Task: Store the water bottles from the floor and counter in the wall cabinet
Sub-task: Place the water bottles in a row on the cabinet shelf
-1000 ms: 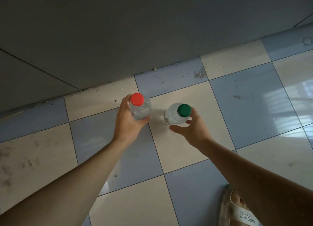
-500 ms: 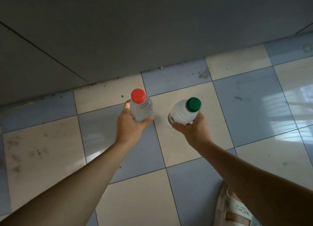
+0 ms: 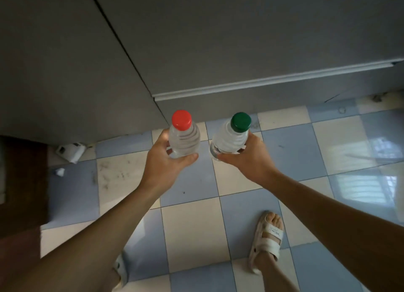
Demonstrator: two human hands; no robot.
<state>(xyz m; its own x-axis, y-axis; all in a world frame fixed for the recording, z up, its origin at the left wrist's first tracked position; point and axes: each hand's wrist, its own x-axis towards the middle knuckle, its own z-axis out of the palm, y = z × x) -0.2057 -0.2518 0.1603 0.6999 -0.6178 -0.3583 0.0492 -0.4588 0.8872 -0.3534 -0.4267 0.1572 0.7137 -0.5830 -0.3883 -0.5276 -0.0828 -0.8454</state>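
The left hand [image 3: 166,160] is closed around the red-cap bottle [image 3: 184,139] and holds it upright above the tiled floor [image 3: 192,232]. Just beside it, the right hand [image 3: 249,158] grips the green-cap bottle [image 3: 230,138], tilted a little. Behind them are grey cabinet doors [image 3: 218,40].

Two bottles side by side above the floor [image 3: 192,226], apart: left bottle [image 3: 184,142] in left hand [image 3: 166,160], right bottle [image 3: 229,138] in right hand [image 3: 247,158]. Cabinet fronts [image 3: 218,40] behind both. Sandalled foot [image 3: 267,237] on floor below right forearm. Crumpled scrap [image 3: 71,150] at cabinet base, far left.
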